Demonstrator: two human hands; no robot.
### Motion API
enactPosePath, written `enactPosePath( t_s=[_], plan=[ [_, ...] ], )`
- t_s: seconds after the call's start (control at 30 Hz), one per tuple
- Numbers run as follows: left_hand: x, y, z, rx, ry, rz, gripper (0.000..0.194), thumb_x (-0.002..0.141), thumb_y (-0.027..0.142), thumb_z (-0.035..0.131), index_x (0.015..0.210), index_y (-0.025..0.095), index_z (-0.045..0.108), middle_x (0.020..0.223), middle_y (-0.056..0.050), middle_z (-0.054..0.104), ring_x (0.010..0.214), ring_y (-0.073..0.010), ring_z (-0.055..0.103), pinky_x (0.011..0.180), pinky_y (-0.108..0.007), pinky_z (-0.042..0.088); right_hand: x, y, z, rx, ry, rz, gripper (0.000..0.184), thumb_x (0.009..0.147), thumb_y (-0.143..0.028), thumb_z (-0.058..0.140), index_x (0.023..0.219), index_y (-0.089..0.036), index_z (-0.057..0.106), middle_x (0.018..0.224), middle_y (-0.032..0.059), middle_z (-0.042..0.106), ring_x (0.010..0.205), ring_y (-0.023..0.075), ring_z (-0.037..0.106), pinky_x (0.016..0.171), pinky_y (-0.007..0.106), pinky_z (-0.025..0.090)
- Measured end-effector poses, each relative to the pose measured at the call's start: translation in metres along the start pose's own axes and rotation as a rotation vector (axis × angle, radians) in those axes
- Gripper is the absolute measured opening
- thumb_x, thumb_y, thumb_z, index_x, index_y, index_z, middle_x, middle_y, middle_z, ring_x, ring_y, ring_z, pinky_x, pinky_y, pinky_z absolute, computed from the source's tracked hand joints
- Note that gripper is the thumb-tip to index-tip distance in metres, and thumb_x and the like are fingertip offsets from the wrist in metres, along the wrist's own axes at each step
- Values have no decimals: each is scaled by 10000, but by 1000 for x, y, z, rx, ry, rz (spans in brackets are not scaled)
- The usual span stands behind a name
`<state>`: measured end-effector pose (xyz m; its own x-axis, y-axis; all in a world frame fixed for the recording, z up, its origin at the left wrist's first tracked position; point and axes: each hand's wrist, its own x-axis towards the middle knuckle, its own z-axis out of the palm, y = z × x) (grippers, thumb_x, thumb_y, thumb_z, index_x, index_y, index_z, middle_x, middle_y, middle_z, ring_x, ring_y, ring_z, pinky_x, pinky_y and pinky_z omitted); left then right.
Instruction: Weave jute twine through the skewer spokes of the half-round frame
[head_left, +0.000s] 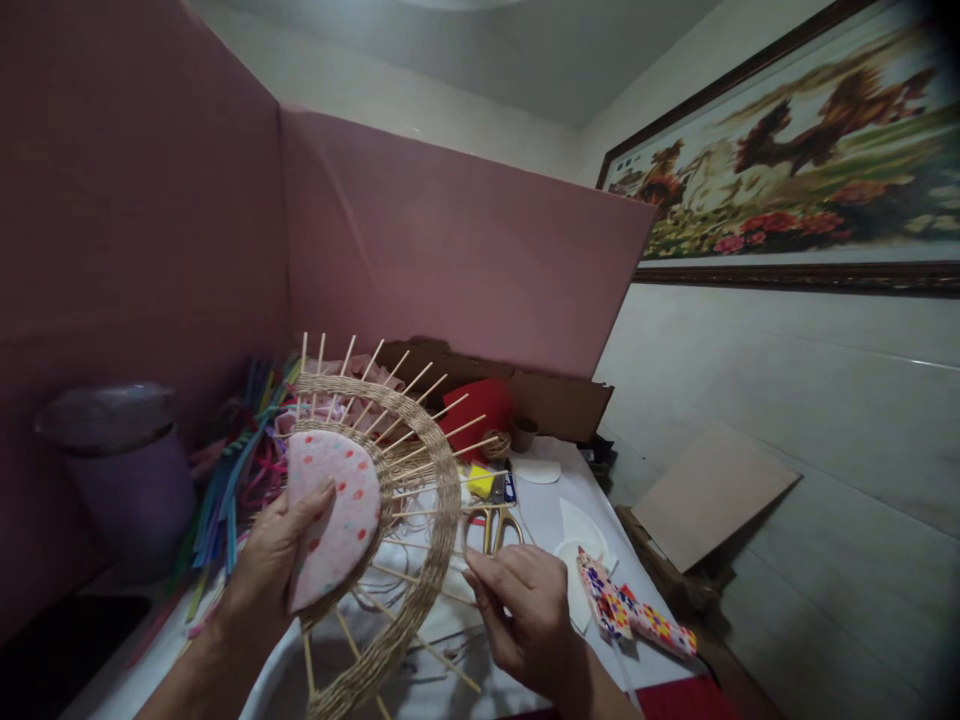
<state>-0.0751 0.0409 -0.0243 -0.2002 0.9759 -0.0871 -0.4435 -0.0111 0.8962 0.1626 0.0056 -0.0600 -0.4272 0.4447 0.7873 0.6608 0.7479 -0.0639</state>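
Note:
My left hand (274, 560) grips a half-round woven piece by its flat side, thumb on the front. Its centre is a pale pink half-disc (334, 515) with red dots, edged in twine. Thin wooden sticks fan out from it through a wide band of woven twine (448, 480), their tips sticking out past the band. At the band's right edge my right hand (529, 610) is closed in a pinch; whatever lies between its fingertips is too small to make out. Just behind that hand, gold-handled scissors (491, 525) lie on the white table (540, 520).
A flower-patterned glue gun (630, 610) lies at the right beside white cut-outs (581, 530). Behind are a yellow item (481, 481), a red sheet (480, 410) and cardboard (562, 400). Coloured strips (225, 510) and a lined bin (127, 480) stand left. A board (712, 495) leans right.

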Motion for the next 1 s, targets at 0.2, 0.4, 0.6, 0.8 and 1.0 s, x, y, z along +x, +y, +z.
enactPosePath(
  t_s=[0.2,0.4,0.6,0.8,1.0],
  plan=[
    [6,1,-5,-109,56,1,141,780,131,548,900,106,617,652,-80,714,503,-202,665,465,-292,567,2,1,-4,94,23,-14,209,790,-148,519,971,-141,623,591,29,543,547,143,481,527,274,330],
    [4,10,-1,-241,58,-184,211,825,113,460,964,45,603,574,-107,693,470,-224,657,477,-366,577,6,7,-13,485,63,245,276,870,-257,451,860,-199,720,552,15,525,519,123,486,510,255,340],
    [0,14,3,-346,64,-245,300,836,136,458,1106,64,568,574,-89,695,479,-230,663,488,-359,580,3,9,4,869,120,576,152,790,-309,607,835,-258,743,690,40,687,601,132,573,551,237,430],
    [2,12,2,-354,74,-237,244,840,121,459,1034,40,585,566,-97,692,464,-217,659,469,-344,579,0,8,22,1134,73,731,128,662,-315,726,767,-246,751,662,35,707,482,91,517,445,187,393],
    [2,7,4,-315,70,-208,184,847,126,456,886,30,607,565,-128,689,485,-234,665,486,-370,580,9,-2,15,965,25,589,100,698,-246,700,781,-265,751,694,38,725,629,145,641,566,199,480]
  ],
)
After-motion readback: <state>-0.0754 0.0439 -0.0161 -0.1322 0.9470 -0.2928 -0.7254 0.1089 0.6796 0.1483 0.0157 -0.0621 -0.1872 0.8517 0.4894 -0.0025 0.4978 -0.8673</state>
